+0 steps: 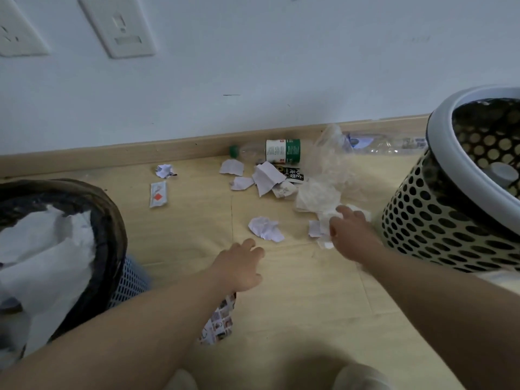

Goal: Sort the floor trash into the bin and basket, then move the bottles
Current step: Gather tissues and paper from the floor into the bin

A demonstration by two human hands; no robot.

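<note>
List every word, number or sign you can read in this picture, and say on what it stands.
No text can be read for certain.
Green-capped bottle label: print too small.
Black packet: white characters, blurred.
White sachet: red diamond sign, words unreadable.
Clear bottle by the wall: blue label, blurred.

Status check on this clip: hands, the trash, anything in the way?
Left hand open, near crumpled paper. Right hand grips white tissue wad. Green-label bottle lies by the baseboard, scraps around it.
</note>
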